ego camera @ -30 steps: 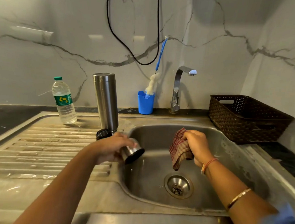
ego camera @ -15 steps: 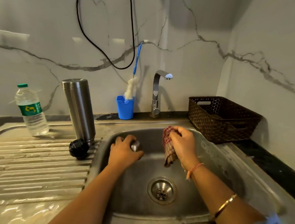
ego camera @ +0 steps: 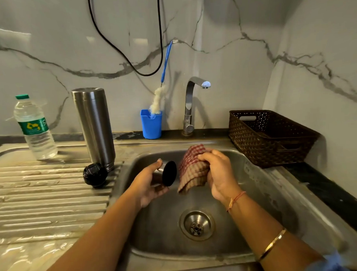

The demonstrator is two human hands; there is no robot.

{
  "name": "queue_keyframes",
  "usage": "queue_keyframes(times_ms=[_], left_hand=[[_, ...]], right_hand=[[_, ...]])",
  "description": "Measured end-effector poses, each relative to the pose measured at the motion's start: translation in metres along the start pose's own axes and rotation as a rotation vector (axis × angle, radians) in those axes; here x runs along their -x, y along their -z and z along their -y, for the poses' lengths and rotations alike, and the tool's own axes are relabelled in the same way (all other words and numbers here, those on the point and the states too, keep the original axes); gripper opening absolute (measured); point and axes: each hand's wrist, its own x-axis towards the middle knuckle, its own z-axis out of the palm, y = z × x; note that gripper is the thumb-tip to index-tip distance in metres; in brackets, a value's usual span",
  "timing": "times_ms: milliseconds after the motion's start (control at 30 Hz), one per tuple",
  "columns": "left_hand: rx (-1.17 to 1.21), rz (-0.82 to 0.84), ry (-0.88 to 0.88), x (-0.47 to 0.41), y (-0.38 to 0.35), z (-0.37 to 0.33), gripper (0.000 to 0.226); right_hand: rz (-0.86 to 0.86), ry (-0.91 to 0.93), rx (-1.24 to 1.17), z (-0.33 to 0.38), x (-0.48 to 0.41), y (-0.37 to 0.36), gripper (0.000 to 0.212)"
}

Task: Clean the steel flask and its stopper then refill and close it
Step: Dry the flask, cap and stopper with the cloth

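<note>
Left hand [ego camera: 148,184] clasps newly tilted steel cup [ego camera: 166,174]; right hand [ego camera: 218,172] clutches checked cloth [ego camera: 190,172].

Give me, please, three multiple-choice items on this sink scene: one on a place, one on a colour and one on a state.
1. Where is the stopper?
A. in the basket
B. on the drainboard by the flask
C. in the sink

2. What colour is the cup that holds the brush?
A. blue
B. red
C. green

3. What is the right hand doing?
A. lying open
B. gripping the cloth
C. turning the tap

Answers: B, the stopper lies on the ribs next to the flask; A, the cup is plainly blue; B, its fingers curl round the checked cloth.
</note>
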Motion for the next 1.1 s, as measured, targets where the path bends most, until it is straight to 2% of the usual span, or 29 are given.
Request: queue_keyframes(times_ms=[133,200,233,300,400,467,500,567,600,667,700,733,867,933,1000,1067,1100], left_hand=[[0.163,0.160,0.123,0.006,-0.014,0.007,0.056],[0.227,0.225,0.154,0.010,-0.018,0.008,0.056],[0.240,0.235,0.149,0.011,-0.019,0.009,0.055],[0.202,0.201,0.092,0.010,-0.021,0.012,0.053],[0.081,0.113,-0.007,0.008,-0.026,0.017,0.056],[0.045,0.070,-0.053,0.005,-0.027,0.020,0.062],[0.048,0.040,-0.078,0.003,-0.027,0.020,0.062],[0.126,-0.025,-0.098,0.001,-0.024,0.017,0.057],[0.185,-0.043,-0.092,-0.001,-0.023,0.015,0.058],[0.247,-0.064,-0.098,-0.003,-0.021,0.012,0.062],[0.244,-0.076,-0.114,-0.004,-0.021,0.012,0.061],[0.232,-0.090,-0.135,-0.004,-0.022,0.013,0.060],[0.173,-0.113,-0.223,-0.002,-0.023,0.014,0.051],[0.150,-0.139,-0.229,-0.003,-0.022,0.014,0.051],[0.122,-0.188,-0.220,-0.006,-0.020,0.014,0.055],[0.114,-0.209,-0.220,-0.006,-0.018,0.013,0.054],[0.125,-0.204,-0.215,-0.005,-0.017,0.012,0.052]], right_hand=[[0.184,-0.122,-0.084,-0.014,0.007,-0.014,0.022],[0.228,-0.115,-0.023,-0.020,0.007,-0.017,0.026],[0.228,-0.063,0.093,-0.021,0.005,-0.018,0.025],[0.189,0.098,0.477,-0.021,0.004,-0.018,0.025],[0.163,0.314,0.941,-0.025,0.008,-0.019,0.038],[0.175,0.352,1.138,-0.026,0.011,-0.017,0.051],[0.173,0.306,1.149,-0.026,0.011,-0.016,0.056],[0.170,0.010,0.918,-0.025,0.006,-0.013,0.066],[0.199,-0.199,0.694,-0.023,0.004,-0.012,0.067],[0.351,-0.588,0.240,-0.020,0.004,-0.012,0.056],[0.386,-0.669,0.099,-0.019,0.005,-0.011,0.049],[0.386,-0.670,0.037,-0.018,0.005,-0.010,0.042],[0.218,-0.381,0.162,-0.017,-0.003,-0.007,0.021],[0.093,-0.160,0.426,-0.016,-0.004,-0.004,0.016],[0.016,0.106,0.822,-0.014,-0.005,0.002,0.016],[-0.024,0.319,1.142,-0.014,-0.005,0.006,0.026],[-0.023,0.399,1.179,-0.013,-0.005,0.007,0.032]])
